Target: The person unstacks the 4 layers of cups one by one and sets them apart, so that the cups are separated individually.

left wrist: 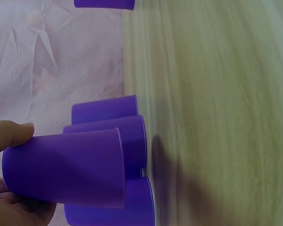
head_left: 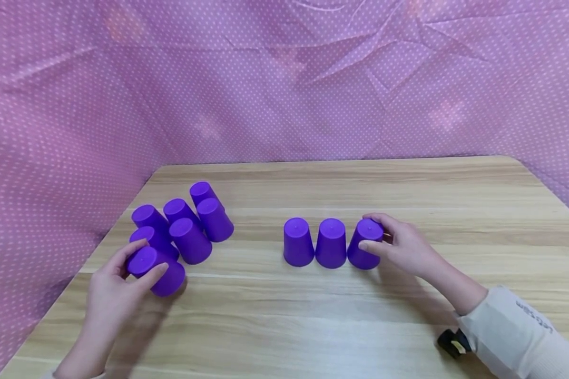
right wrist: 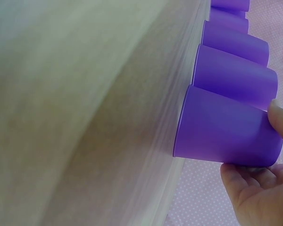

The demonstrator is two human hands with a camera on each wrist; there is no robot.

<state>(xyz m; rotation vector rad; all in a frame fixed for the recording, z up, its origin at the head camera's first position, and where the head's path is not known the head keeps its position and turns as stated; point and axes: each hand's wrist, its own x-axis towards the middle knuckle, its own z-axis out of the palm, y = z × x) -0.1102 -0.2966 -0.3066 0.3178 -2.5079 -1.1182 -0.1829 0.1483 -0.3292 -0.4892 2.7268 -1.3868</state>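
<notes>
My left hand (head_left: 116, 292) grips an upside-down purple cup (head_left: 168, 276) between thumb and fingers at the near end of the left group. In the left wrist view this held cup (left wrist: 66, 169) overlaps the cups behind it, its rim short of the tabletop. Three more upside-down purple cups make a side-by-side row at centre right: a left one (head_left: 298, 250), a middle one (head_left: 331, 252) and a right one (head_left: 360, 257). Around the upper part of the right one, my right hand (head_left: 405, 245) has its thumb in front and fingers behind. That cup (right wrist: 226, 127) stands nearest in the right wrist view.
Several other purple cups, bottoms up, stand close together at the left, including a front one (head_left: 190, 243) and a far one (head_left: 200, 190). Wooden tabletop (head_left: 265, 316) lies between the groups. A pink dotted cloth (head_left: 275, 95) hangs behind and beside the table. A small black object (head_left: 450, 343) sits by the right sleeve.
</notes>
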